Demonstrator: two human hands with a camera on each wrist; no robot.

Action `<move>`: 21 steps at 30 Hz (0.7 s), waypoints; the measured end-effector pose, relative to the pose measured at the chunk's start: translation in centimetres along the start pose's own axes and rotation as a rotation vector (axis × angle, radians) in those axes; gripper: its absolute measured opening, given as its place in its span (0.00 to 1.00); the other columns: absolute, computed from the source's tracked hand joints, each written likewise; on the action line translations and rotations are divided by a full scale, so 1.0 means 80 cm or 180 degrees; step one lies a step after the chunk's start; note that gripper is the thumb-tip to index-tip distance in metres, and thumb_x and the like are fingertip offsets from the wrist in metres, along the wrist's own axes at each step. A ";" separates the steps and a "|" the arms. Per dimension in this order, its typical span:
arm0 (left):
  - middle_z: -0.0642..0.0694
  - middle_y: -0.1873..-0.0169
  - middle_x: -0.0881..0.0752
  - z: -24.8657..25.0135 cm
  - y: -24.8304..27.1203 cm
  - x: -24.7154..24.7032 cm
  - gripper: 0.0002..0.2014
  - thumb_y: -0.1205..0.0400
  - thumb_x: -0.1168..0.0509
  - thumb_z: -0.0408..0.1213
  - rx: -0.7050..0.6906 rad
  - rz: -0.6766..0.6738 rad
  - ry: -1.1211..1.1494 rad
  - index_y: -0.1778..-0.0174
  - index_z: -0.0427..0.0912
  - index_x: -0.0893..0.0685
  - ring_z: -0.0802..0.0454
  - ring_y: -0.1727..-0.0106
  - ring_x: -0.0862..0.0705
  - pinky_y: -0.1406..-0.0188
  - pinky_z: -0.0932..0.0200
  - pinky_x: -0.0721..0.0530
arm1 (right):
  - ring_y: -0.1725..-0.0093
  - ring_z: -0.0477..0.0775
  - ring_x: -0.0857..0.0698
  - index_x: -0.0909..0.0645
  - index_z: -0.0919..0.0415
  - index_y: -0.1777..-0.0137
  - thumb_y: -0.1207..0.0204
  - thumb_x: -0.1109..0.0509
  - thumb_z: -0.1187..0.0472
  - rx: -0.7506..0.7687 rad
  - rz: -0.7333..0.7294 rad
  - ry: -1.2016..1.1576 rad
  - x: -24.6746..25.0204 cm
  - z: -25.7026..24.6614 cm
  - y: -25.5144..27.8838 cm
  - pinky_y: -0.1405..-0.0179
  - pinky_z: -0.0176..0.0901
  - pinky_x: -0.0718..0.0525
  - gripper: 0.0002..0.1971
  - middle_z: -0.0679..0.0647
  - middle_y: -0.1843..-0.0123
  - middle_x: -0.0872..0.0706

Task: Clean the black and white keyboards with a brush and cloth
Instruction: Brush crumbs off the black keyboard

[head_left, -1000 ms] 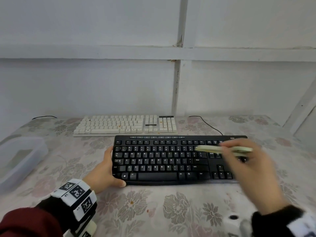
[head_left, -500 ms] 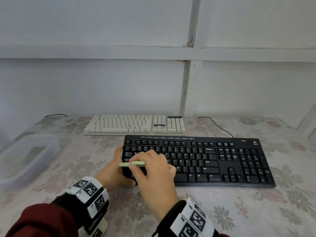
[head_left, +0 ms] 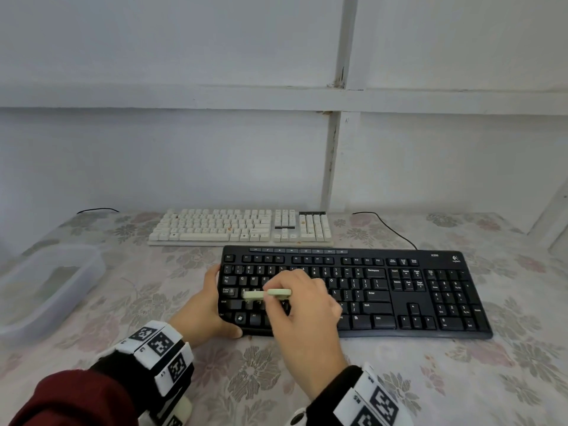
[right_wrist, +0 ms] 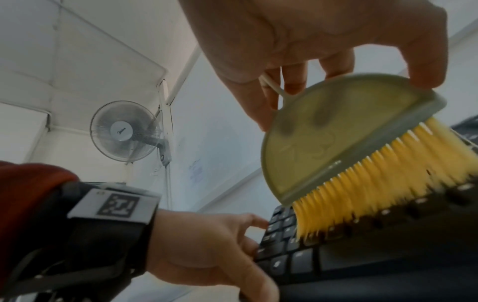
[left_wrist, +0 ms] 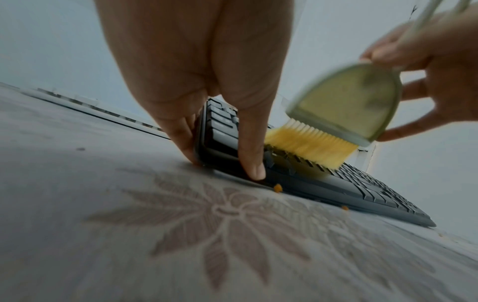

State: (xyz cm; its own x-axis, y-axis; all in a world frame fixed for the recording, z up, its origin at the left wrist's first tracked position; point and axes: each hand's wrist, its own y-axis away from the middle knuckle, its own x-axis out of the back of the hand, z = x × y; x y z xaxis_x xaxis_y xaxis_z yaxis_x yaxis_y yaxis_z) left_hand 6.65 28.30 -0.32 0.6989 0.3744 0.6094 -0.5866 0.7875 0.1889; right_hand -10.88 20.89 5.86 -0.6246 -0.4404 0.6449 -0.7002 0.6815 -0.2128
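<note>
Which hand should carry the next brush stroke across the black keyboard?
Right. The right hand already holds the brush, bristles on the keys at the left end of the black keyboard. The left hand grips that end, steadying it.

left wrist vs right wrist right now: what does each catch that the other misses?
Left wrist only: orange crumbs on the floral tablecloth by the black keyboard's front edge, and the white keyboard's edge behind.

Right wrist only: a wall fan and the tag band on the left wrist.

Both: the left hand gripping the black keyboard's left end, and the right hand holding the brush, its yellow bristles on the keys.
</note>
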 end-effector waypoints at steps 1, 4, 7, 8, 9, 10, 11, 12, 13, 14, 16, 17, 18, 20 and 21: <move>0.52 0.49 0.15 -0.001 0.000 0.001 0.60 0.37 0.21 0.28 0.0005 -0.0018 0.0033 0.22 0.54 0.59 0.57 0.51 0.15 0.57 0.68 0.21 | 0.47 0.39 0.30 0.22 0.46 0.53 0.19 0.39 0.53 -0.0036 0.0076 0.0020 0.004 0.006 -0.001 0.28 0.57 0.40 0.05 0.39 0.50 0.22; 0.52 0.47 0.16 -0.004 -0.001 0.001 0.60 0.37 0.21 0.28 0.0025 -0.0047 0.0065 0.22 0.55 0.59 0.56 0.49 0.16 0.54 0.67 0.20 | 0.48 0.40 0.30 0.22 0.47 0.54 0.19 0.39 0.55 -0.0015 0.0227 0.0027 0.013 0.013 0.000 0.28 0.57 0.40 0.05 0.40 0.52 0.21; 0.51 0.46 0.16 -0.003 -0.001 0.001 0.60 0.37 0.21 0.29 0.0018 -0.0054 0.0055 0.22 0.55 0.59 0.55 0.47 0.16 0.49 0.63 0.20 | 0.49 0.39 0.28 0.22 0.46 0.56 0.20 0.37 0.54 0.0097 0.0227 -0.0308 0.012 0.009 0.005 0.32 0.53 0.35 0.05 0.39 0.52 0.20; 0.51 0.46 0.17 -0.003 -0.001 0.001 0.60 0.37 0.21 0.29 0.0031 -0.0063 0.0062 0.22 0.55 0.59 0.54 0.47 0.16 0.48 0.63 0.20 | 0.50 0.39 0.28 0.22 0.45 0.57 0.20 0.36 0.54 0.0077 0.0229 -0.0387 0.012 0.011 0.007 0.32 0.53 0.34 0.05 0.39 0.51 0.20; 0.51 0.46 0.17 -0.003 -0.001 0.001 0.60 0.37 0.21 0.29 0.0039 -0.0069 0.0069 0.22 0.55 0.59 0.54 0.47 0.16 0.47 0.62 0.20 | 0.51 0.39 0.27 0.23 0.45 0.58 0.20 0.36 0.55 0.0034 0.0254 -0.0395 0.014 0.014 0.007 0.31 0.54 0.34 0.05 0.39 0.50 0.20; 0.51 0.46 0.17 -0.003 -0.001 0.002 0.60 0.37 0.21 0.29 0.0043 -0.0070 0.0071 0.22 0.55 0.59 0.54 0.47 0.16 0.47 0.62 0.20 | 0.52 0.40 0.27 0.23 0.44 0.58 0.20 0.35 0.55 -0.0024 0.0300 -0.0367 0.019 0.018 0.007 0.31 0.56 0.34 0.06 0.39 0.49 0.20; 0.51 0.46 0.17 -0.003 -0.001 0.002 0.60 0.37 0.21 0.29 0.0045 -0.0074 0.0069 0.22 0.55 0.59 0.54 0.46 0.16 0.47 0.62 0.20 | 0.53 0.40 0.27 0.24 0.44 0.59 0.21 0.35 0.56 -0.0086 0.0351 -0.0344 0.025 0.024 0.007 0.31 0.58 0.33 0.07 0.37 0.48 0.21; 0.51 0.46 0.17 -0.003 -0.001 0.001 0.60 0.37 0.21 0.29 0.0050 -0.0079 0.0068 0.21 0.54 0.59 0.55 0.47 0.16 0.48 0.63 0.20 | 0.54 0.41 0.27 0.24 0.43 0.60 0.21 0.34 0.57 -0.0142 0.0390 -0.0321 0.032 0.029 0.007 0.30 0.59 0.33 0.08 0.37 0.49 0.21; 0.52 0.46 0.17 -0.003 -0.001 0.001 0.60 0.36 0.21 0.28 0.0053 -0.0077 0.0078 0.21 0.54 0.59 0.55 0.47 0.16 0.50 0.65 0.21 | 0.54 0.41 0.27 0.24 0.42 0.60 0.21 0.34 0.57 -0.0173 0.0421 -0.0297 0.038 0.034 0.007 0.30 0.60 0.33 0.09 0.37 0.51 0.20; 0.53 0.47 0.17 -0.002 -0.001 0.001 0.60 0.36 0.21 0.28 0.0060 -0.0068 0.0090 0.22 0.55 0.59 0.56 0.48 0.16 0.53 0.68 0.21 | 0.54 0.42 0.27 0.23 0.42 0.61 0.22 0.33 0.58 -0.0150 0.0470 -0.0302 0.043 0.036 0.008 0.31 0.60 0.33 0.09 0.37 0.52 0.19; 0.55 0.48 0.18 -0.001 0.000 0.000 0.59 0.36 0.22 0.27 0.0073 -0.0055 0.0089 0.22 0.56 0.59 0.58 0.51 0.16 0.60 0.71 0.23 | 0.52 0.42 0.27 0.22 0.41 0.59 0.23 0.32 0.60 -0.0002 0.0513 -0.0484 0.048 0.036 0.008 0.36 0.59 0.28 0.10 0.32 0.47 0.22; 0.55 0.48 0.18 -0.002 0.000 0.000 0.59 0.36 0.22 0.27 0.0077 -0.0050 0.0088 0.22 0.56 0.59 0.58 0.51 0.16 0.61 0.71 0.23 | 0.51 0.42 0.26 0.22 0.40 0.56 0.23 0.32 0.61 0.0062 0.0473 -0.0595 0.048 0.035 0.008 0.39 0.59 0.26 0.11 0.31 0.46 0.22; 0.54 0.47 0.18 -0.003 0.000 0.000 0.60 0.36 0.21 0.27 0.0082 -0.0049 0.0093 0.22 0.56 0.59 0.57 0.51 0.16 0.60 0.71 0.23 | 0.51 0.43 0.25 0.23 0.38 0.53 0.23 0.32 0.61 0.0081 0.0420 -0.0655 0.048 0.035 0.009 0.41 0.59 0.25 0.12 0.31 0.46 0.21; 0.54 0.47 0.18 -0.005 -0.002 0.000 0.60 0.37 0.21 0.28 0.0093 -0.0045 0.0096 0.21 0.56 0.59 0.56 0.49 0.16 0.58 0.70 0.23 | 0.52 0.44 0.23 0.24 0.37 0.51 0.23 0.32 0.60 0.0039 0.0421 -0.0659 0.049 0.045 0.008 0.44 0.61 0.23 0.12 0.32 0.48 0.19; 0.53 0.47 0.18 -0.005 -0.002 0.000 0.61 0.37 0.20 0.28 0.0098 -0.0041 0.0084 0.21 0.56 0.59 0.56 0.49 0.16 0.57 0.69 0.23 | 0.53 0.45 0.22 0.23 0.38 0.52 0.23 0.31 0.60 -0.0009 0.0481 -0.0641 0.052 0.054 0.008 0.45 0.62 0.23 0.12 0.34 0.49 0.19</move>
State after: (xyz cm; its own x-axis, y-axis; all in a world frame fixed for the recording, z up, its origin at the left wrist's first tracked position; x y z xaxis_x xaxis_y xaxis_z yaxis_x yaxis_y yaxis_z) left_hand 6.94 28.38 -0.64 0.7168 0.3774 0.5863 -0.5895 0.7771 0.2206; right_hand -15.38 16.97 5.27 -0.7787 -0.4407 0.4465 -0.5927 0.7500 -0.2935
